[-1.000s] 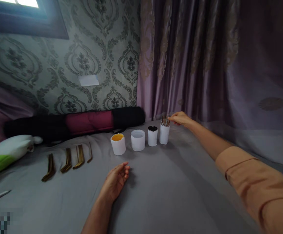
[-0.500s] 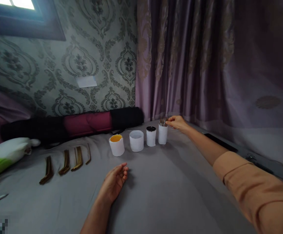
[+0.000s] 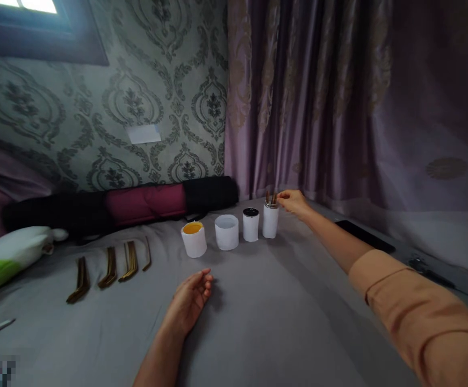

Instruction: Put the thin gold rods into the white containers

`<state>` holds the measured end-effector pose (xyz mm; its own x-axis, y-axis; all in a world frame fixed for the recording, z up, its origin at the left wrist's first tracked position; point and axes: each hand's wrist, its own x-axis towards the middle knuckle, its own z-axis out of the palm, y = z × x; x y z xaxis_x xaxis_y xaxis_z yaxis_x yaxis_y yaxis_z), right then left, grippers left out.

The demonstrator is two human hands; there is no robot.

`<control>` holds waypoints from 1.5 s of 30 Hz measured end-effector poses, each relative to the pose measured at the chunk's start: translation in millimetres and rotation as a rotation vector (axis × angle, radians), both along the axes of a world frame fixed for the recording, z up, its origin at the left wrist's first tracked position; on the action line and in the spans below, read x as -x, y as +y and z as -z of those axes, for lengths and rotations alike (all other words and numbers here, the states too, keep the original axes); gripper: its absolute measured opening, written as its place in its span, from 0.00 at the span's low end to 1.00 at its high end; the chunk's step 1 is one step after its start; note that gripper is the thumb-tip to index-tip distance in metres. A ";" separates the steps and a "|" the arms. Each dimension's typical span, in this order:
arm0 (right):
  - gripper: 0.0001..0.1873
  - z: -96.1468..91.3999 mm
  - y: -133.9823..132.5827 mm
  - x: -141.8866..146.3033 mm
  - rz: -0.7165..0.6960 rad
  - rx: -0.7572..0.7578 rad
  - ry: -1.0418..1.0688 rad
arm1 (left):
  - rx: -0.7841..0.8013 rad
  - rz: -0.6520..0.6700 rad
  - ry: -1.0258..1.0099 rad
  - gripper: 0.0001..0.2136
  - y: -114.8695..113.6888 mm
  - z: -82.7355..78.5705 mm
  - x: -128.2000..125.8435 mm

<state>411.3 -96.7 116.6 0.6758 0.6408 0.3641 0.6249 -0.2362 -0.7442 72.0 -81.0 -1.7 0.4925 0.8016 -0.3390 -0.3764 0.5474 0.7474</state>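
Several white paper-wrapped cups stand in a row on the grey bedsheet (image 3: 282,322): one with an orange inside (image 3: 194,239), a wide white one (image 3: 226,231), one with a black rim (image 3: 251,224) and a narrow one (image 3: 270,220) holding thin dark sticks. My right hand (image 3: 294,202) reaches to the narrow cup, its fingers pinched at the top of the sticks. My left hand (image 3: 191,299) rests on the sheet in front of the row, fingers loosely curled, holding nothing. Several bent golden straws (image 3: 110,266) lie to the left.
A black and maroon rolled bag (image 3: 121,207) lies along the patterned wall. A white and green pillow (image 3: 10,257) sits at the far left. Purple curtains hang behind the cups. A dark flat phone (image 3: 365,236) and a cable lie at the right.
My right hand stays at the narrow cup and has shifted slightly; the sticks in it now show more clearly. The view has drifted a little. My left hand has not moved.
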 end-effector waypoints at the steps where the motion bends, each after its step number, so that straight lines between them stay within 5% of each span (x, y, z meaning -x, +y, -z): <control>1: 0.09 1.3 1.0 -1.6 0.001 -0.003 0.004 | -0.001 0.002 -0.001 0.07 0.3 0.2 -0.1; 9: 0.10 7.5 0.8 -13.6 0.013 -0.026 0.055 | -0.001 0.003 0.007 0.07 -0.1 0.4 -0.3; 25: 0.07 14.2 -19.6 8.9 0.044 -0.060 0.213 | -0.005 -0.003 0.008 0.07 -0.1 0.4 -0.4; 45: 0.06 35.0 -35.0 75.2 -0.139 -0.047 0.459 | -0.008 0.000 0.000 0.07 -0.9 -1.1 0.6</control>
<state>336.2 -131.7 81.6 0.6826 0.7266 0.0786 0.2525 -0.1336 -0.9583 71.3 -81.9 -0.5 0.4925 0.8041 -0.3331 -0.3761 0.5417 0.7517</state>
